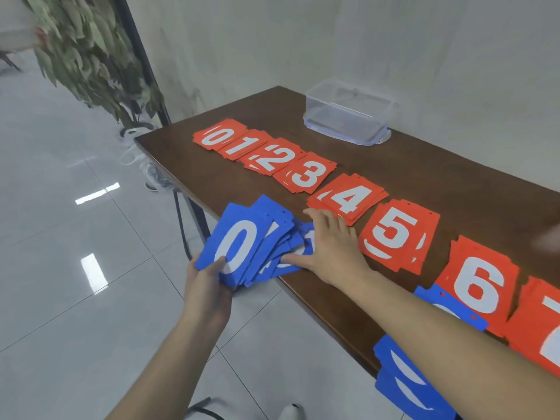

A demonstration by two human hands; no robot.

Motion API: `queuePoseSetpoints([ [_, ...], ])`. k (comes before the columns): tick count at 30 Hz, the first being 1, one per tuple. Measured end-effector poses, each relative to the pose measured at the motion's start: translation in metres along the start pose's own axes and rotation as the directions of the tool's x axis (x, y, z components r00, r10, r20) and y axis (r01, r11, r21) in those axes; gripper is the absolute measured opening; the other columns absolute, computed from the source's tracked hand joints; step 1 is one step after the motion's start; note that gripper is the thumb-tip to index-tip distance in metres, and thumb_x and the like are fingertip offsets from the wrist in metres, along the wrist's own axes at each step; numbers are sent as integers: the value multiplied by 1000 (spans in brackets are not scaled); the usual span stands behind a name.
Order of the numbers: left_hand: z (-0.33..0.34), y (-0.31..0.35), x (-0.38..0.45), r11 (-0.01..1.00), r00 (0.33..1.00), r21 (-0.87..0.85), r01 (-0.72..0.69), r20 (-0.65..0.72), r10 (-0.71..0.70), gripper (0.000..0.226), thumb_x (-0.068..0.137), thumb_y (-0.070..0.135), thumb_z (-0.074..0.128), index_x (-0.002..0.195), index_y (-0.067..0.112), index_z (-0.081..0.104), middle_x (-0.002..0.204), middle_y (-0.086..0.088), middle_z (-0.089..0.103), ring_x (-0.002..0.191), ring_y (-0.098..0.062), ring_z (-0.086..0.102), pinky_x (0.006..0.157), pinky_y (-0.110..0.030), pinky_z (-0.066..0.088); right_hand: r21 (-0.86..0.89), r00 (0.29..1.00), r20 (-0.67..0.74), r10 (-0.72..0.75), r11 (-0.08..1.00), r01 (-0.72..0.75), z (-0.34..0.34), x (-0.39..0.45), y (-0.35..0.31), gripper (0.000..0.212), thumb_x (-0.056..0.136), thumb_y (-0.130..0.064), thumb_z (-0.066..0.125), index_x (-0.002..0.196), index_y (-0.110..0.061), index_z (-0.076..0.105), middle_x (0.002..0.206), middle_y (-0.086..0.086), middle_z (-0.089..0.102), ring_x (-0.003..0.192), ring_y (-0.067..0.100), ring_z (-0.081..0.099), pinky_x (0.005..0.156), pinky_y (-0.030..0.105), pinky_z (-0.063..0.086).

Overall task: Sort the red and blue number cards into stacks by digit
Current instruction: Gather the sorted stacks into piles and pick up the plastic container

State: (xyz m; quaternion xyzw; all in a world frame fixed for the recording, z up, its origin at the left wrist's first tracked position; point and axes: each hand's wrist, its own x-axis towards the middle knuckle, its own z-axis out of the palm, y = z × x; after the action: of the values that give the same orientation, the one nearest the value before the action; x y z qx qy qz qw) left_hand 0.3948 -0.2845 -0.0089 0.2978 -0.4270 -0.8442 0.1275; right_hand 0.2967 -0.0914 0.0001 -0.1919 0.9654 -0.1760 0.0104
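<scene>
A row of red stacks runs diagonally across the dark brown surface [424,177] from upper centre toward the lower right edge of the frame: red 0 stack [218,136], red 1 stack [245,146], red 2 stack [274,157], red 3 stack [307,174], red 4 stack [348,198], red 5 stack [397,233], red 6 stack [481,286] and a red stack [542,331] cut off by the right edge. Left of centre, the left hand [207,286] grips a fanned bundle of blue cards [242,247] at its lower end, fingers curled round it, a 0 on top. The right hand [328,247] lies flat on the bundle's right part, fingers straight and spread. More blue cards [403,383] lie at the lower right, partly under the right forearm. A clear plastic box [348,112] stands at the upper centre-right
</scene>
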Motion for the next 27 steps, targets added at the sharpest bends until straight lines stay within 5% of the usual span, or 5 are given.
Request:
queuePoseSetpoints([
  [4,6,0,-6,999,999,-3,33,20,-32,32,98,-3,50,120,19,56,109,-3,75,98,-27,74,76,-47,61,1,998,61,-6,1000,6,-6,-6,-3,92,79,-75,62,152,-31,27,151,-6,42,135,23,34,111,42,29],
  [8,12,-5,-19,998,999,59,-14,44,12,35,97,-5,53,121,21,54,111,-2,74,95,-23,75,64,-40,62,348,977,202,-68,937,-7,-23,-16,-2,78,85,-38,75,150,-29,33,145,-8,48,137,19,37,101,30,38],
  [17,38,-24,-68,840,871,243,-485,224,438,68,98,-10,51,139,43,41,116,16,70,107,-15,70,82,-37,61,890,959,223,174,366,-273,-43,-34,22,72,94,-10,54,153,-38,25,151,-2,44,129,20,52,93,37,54],
  [23,47,-51,-92,591,735,457,-664,254,629,50,92,7,61,112,52,52,128,6,54,123,-26,56,94,-56,54,961,970,145,197,204,-185,-56,-65,22,60,81,-61,70,131,-39,47,128,-5,62,113,17,65,88,39,60],
  [27,52,-65,-104,416,631,506,-755,391,670,45,93,13,56,114,51,45,126,14,50,125,-25,51,98,-59,49,963,957,159,244,173,-205,-57,-84,26,54,80,-60,73,117,-30,48,108,-3,70,89,12,73,68,28,61],
])
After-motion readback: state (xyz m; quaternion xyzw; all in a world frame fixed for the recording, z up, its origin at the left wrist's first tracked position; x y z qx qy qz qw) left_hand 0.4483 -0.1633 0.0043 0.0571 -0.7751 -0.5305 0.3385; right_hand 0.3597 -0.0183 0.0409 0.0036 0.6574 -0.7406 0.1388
